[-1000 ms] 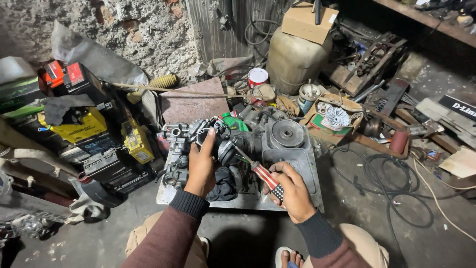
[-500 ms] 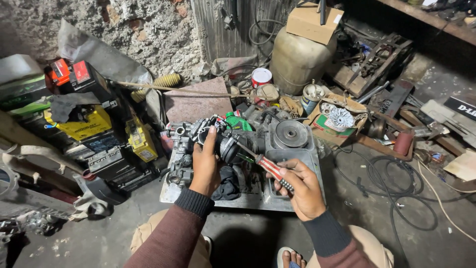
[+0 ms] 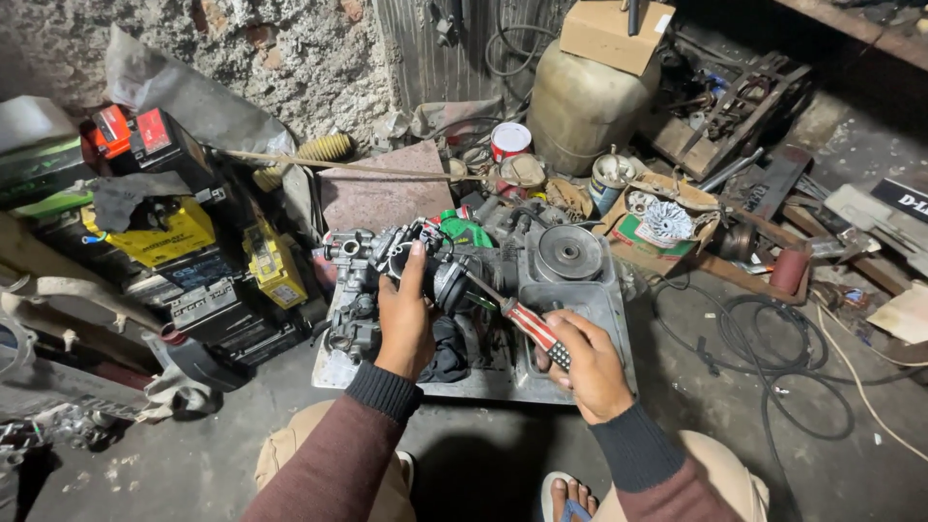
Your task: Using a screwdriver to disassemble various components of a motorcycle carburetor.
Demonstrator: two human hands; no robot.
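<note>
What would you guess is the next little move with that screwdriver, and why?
Probably a short turn of the screwdriver. The right hand grips its red-and-white striped handle, and its shaft slants up to the black round part of the metal assembly that the left hand steadies over the metal tray. Whether the tip sits in a screw, I cannot tell.

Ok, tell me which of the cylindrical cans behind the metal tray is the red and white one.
The red and white can stands farthest left, nearest the wall. The other can, grey metal with a dark top, sits to its right beside the big beige jug.
</note>
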